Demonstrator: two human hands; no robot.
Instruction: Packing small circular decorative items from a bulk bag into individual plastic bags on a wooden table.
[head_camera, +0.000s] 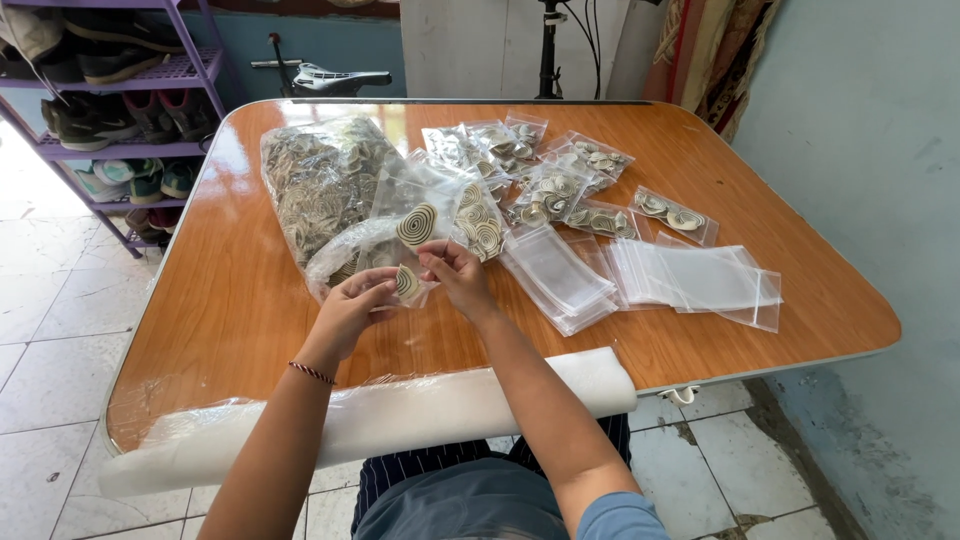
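Spiral discs (407, 283), cream with dark swirling lines, are sitting between the fingertips of both hands just above the near middle of the counter (240, 300). Left hand (350, 308) is pinching the lower disc together with a small clear bag (415, 215) that is standing open and showing a second, larger spiral disc inside. Right hand (458, 272) is curling narrow over the bag's edge, fingertips touching it. Just behind, a big clear sack (320, 185) is lying full of loose discs. Farther back and right, filled clear packets (560, 185) are lying scattered, each holding a few discs. Right of the hands, two stacks of empty flat clear bags (690, 278) are resting. A white roll (400, 415) is lying along the near counter edge.
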